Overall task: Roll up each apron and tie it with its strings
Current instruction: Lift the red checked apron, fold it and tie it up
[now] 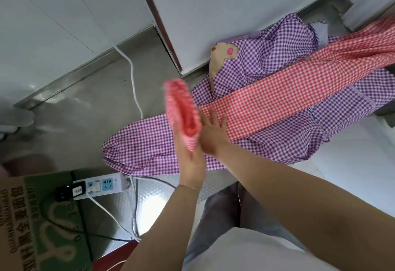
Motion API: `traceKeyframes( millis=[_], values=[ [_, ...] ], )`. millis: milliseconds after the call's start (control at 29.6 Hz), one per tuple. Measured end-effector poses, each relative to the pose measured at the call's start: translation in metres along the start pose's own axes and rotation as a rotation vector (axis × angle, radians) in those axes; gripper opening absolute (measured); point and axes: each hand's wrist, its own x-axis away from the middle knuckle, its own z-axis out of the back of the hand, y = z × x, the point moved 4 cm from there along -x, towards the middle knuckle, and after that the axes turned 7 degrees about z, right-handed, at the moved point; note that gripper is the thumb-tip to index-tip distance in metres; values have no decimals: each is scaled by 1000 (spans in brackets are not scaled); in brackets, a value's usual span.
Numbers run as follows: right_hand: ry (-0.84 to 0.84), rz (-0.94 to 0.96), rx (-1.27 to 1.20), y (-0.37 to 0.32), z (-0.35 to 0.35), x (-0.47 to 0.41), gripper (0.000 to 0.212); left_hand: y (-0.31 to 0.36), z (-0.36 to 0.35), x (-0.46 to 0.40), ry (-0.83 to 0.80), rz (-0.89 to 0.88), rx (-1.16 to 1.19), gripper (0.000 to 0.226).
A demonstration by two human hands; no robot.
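Steel counter (81,99) under white wall panels carries a red apron (288,91), folded into a long strip running from the far right corner toward the hands, lying across a spread purple apron (267,56). Its near end is a blurred roll (181,110) just past the left hand (191,163), whose fingers lie straight beneath it, while the right hand (211,136) presses flat, fingers spread, on the strip beside the roll. Nearer, left of the wrists, sit a power strip (100,185) and a cardboard box (38,223).
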Motion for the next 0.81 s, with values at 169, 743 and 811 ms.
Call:
traceKeyframes(
  millis=[169, 743, 811],
  values=[
    [278, -273, -750, 55, 46, 38, 39, -13, -55, -9, -56, -224, -682, 72],
    [663, 134, -107, 103, 32, 39, 35, -32, -34, -59, -182, -223, -1153, 65],
    [650, 70, 71, 108, 29, 41, 33, -30, -32, -74, -260, -198, -1189, 72]
  ],
)
